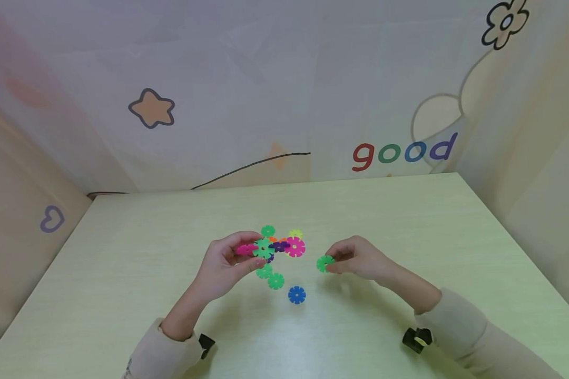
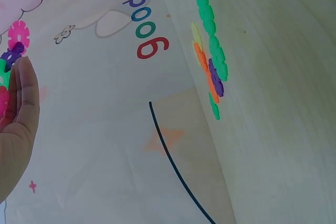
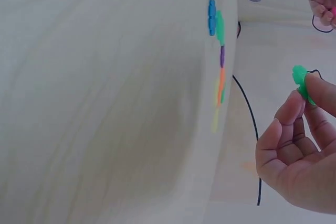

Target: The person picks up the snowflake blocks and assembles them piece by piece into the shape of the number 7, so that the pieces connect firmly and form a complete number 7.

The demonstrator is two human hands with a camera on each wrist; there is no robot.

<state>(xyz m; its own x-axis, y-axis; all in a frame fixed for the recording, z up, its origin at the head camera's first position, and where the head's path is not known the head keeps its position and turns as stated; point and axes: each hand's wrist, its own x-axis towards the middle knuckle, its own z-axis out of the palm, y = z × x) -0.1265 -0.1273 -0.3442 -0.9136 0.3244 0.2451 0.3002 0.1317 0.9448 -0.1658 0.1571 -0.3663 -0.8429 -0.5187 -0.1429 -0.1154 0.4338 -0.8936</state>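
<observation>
In the head view, my left hand (image 1: 218,267) holds a short chain of notched plastic discs: a pink disc (image 1: 245,249), a green disc (image 1: 263,248), a dark purple disc (image 1: 279,246) and a second pink disc (image 1: 295,247) at its right end. My right hand (image 1: 360,258), apart to the right, pinches a single green disc (image 1: 322,263) between thumb and fingers. That green disc (image 3: 299,74) also shows at the fingertips in the right wrist view. The left wrist view catches the chain only partly, with the left hand (image 2: 21,108) at the frame edge.
Loose discs lie on the pale table (image 1: 123,295) under and around the left hand: several green ones (image 1: 276,281), a blue one (image 1: 296,295), a yellow one (image 1: 296,232), plus orange (image 2: 206,72) and purple (image 2: 216,77). Printed curtains (image 1: 246,105) stand behind and at both sides.
</observation>
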